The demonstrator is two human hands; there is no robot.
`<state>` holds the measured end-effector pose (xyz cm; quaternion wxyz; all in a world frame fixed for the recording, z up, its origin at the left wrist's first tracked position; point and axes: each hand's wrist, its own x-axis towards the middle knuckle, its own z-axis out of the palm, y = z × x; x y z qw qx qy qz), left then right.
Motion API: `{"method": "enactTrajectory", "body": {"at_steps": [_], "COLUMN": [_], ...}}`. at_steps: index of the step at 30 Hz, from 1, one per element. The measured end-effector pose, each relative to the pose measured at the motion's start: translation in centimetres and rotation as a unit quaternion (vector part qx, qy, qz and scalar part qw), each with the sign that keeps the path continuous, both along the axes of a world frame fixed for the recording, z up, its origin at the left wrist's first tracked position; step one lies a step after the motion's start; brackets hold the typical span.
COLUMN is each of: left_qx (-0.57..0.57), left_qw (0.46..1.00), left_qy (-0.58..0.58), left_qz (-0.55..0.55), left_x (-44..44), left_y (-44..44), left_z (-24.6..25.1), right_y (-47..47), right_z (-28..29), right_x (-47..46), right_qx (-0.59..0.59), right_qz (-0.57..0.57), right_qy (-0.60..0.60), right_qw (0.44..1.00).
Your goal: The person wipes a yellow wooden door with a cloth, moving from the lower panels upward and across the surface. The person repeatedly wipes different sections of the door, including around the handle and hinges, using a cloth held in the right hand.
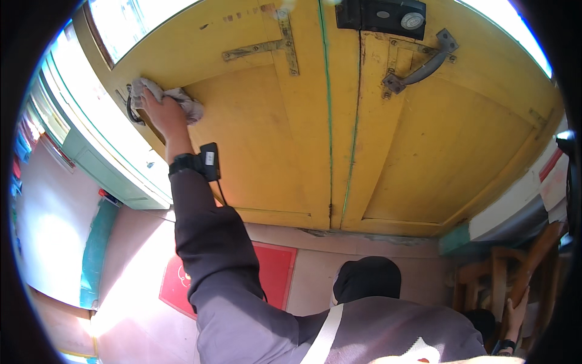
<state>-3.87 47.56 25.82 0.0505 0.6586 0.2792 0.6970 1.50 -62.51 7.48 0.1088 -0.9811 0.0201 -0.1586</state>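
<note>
My left hand (164, 113) presses a crumpled light grey cloth (187, 105) against the yellow wooden door (241, 136), close beside its dark pull handle (132, 109). Part of the cloth bunches beyond the fingertips. A black strap with a small black box and cable is on my left wrist. At the far lower right, my right hand (517, 311) is around a brown wooden rail (529, 268) of what looks like a chair; its grip is partly in shadow.
A second yellow door panel (436, 150) bears a curved metal handle (420, 69) and a black lock case (382, 17). A red mat (277, 273) lies on the tiled floor. Wooden furniture (473, 273) stands at right. A green-framed door edge (107, 166) and a white wall are at left.
</note>
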Motion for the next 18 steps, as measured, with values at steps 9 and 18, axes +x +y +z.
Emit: {"method": "enactTrajectory", "body": {"at_steps": [9, 18], "left_qx": [-0.062, 0.261], "left_qw": [0.991, 0.951], "left_qy": [-0.077, 0.115], "left_qz": [-0.094, -0.117], "left_x": [6.5, 7.9], "left_y": [-12.5, -17.7], "left_z": [-4.0, -6.9], "right_y": [0.0, 1.4], "right_z": [-0.4, 0.7], "right_x": [0.0, -0.6], "right_qx": [0.006, 0.045], "right_qz": [-0.013, -0.026], "right_qy": [-0.008, 0.025], "right_qw": [1.000, 0.998]}}
